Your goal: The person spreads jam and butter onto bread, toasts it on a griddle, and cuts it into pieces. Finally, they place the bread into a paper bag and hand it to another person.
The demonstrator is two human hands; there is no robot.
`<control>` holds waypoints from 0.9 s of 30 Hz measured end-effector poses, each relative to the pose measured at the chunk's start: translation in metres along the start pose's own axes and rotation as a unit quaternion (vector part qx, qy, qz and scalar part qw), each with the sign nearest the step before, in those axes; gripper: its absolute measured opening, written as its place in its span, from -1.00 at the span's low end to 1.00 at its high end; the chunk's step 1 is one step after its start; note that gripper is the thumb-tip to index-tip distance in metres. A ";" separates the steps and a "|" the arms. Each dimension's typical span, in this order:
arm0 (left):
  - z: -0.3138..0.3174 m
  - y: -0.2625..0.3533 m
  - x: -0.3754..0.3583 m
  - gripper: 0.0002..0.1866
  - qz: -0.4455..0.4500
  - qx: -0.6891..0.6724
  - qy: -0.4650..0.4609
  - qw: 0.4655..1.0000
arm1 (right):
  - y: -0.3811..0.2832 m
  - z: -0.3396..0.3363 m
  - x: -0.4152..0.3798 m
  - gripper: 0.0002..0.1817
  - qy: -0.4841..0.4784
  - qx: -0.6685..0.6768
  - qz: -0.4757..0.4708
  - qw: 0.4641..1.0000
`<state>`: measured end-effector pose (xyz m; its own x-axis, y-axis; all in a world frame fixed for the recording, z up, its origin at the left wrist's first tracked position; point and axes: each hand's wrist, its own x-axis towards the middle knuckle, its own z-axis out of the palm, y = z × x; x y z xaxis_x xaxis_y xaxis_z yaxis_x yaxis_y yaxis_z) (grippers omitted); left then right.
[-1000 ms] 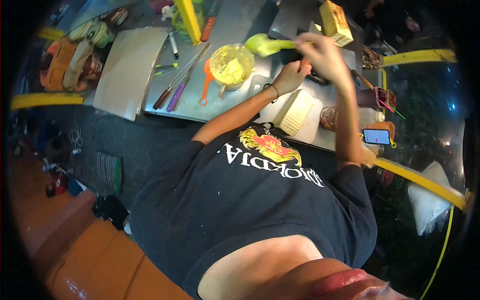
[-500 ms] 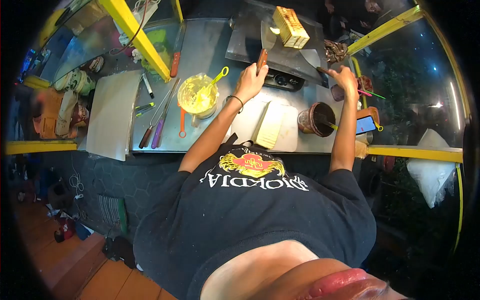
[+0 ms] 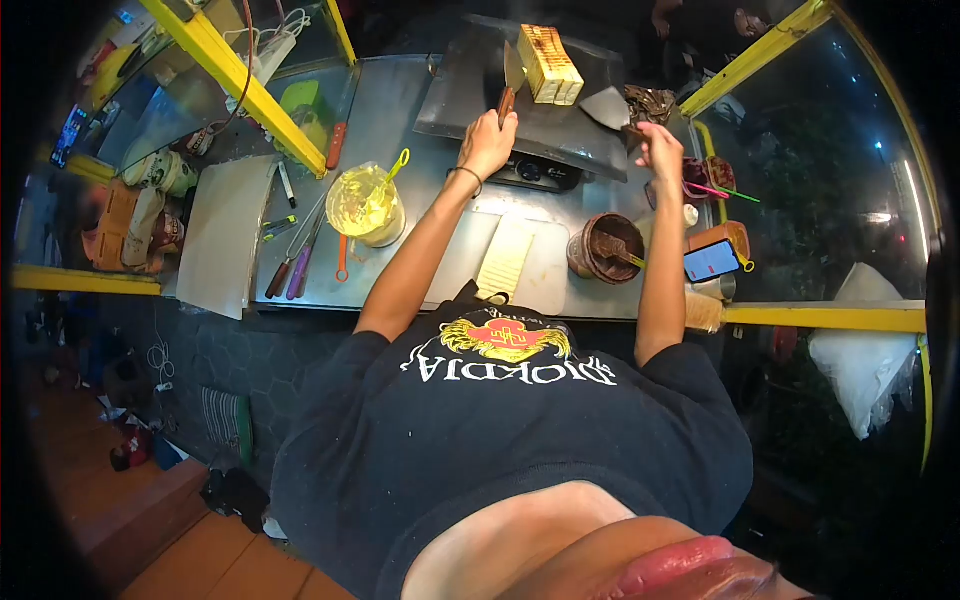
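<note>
My left hand is closed around the wooden handle of a spatula. Its blade stands nearly edge-on along the left side of a stacked block of toasted bread, browned on top. The bread rests on a dark flat griddle. On the bread's right, a second spatula with a broad metal blade lies low over the griddle. My right hand holds its handle end between the fingers, partly hidden. Below the griddle, a pale sliced loaf lies on a white cutting board.
A tub of yellow spread stands left of my forearm, with knives and tongs beyond it. On the right are a tub of brown spread and a phone. Yellow frame posts border the counter.
The view has shifted, moving the counter left and slightly down. The left spatula has turned more edge-on beside the bread. The right spatula's blade stays near the bread's right side.
</note>
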<state>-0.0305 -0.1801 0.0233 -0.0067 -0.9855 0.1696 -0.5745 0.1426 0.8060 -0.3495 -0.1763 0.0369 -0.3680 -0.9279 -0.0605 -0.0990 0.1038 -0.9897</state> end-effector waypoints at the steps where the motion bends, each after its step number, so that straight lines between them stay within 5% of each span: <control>1: 0.002 0.009 -0.001 -0.53 -0.002 0.023 -0.004 1.000 | 0.006 0.015 0.004 -0.79 0.038 -0.046 -0.066 0.996; 4: 0.014 0.047 -0.003 -0.54 0.021 0.083 -0.017 0.996 | 0.027 0.059 0.008 -0.79 0.077 -0.217 -0.264 0.937; 6: 0.027 0.063 0.000 -0.61 0.061 0.109 -0.005 0.992 | 0.023 0.089 -0.010 -0.79 0.051 -0.254 -0.292 0.921; 10: 0.036 0.082 0.010 -0.59 0.117 0.137 0.003 0.984 | 0.009 0.100 -0.017 -0.78 0.017 -0.050 -0.125 0.991; 12: 0.039 0.086 0.015 -0.60 0.123 0.153 0.004 0.981 | 0.021 0.101 0.005 -0.77 -0.011 0.029 -0.116 0.993; 18: 0.044 0.082 0.011 -0.64 0.095 0.168 0.045 0.980 | 0.005 0.093 0.026 -0.77 -0.036 -0.056 -0.145 0.987; 22: 0.040 0.072 -0.009 -0.59 0.039 0.145 0.044 0.988 | -0.012 0.092 0.016 -0.73 -0.059 -0.276 -0.313 0.907; 27: 0.047 0.058 -0.031 -0.56 0.020 0.119 0.036 0.992 | -0.019 0.093 -0.007 -0.74 -0.076 -0.348 -0.337 0.872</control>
<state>-0.1018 -0.1458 0.0379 0.0209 -0.9689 0.2464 -0.7516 0.1473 0.6430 -0.2587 -0.2051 0.0439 0.1110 -0.8932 0.4358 -0.8013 -0.3398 -0.4924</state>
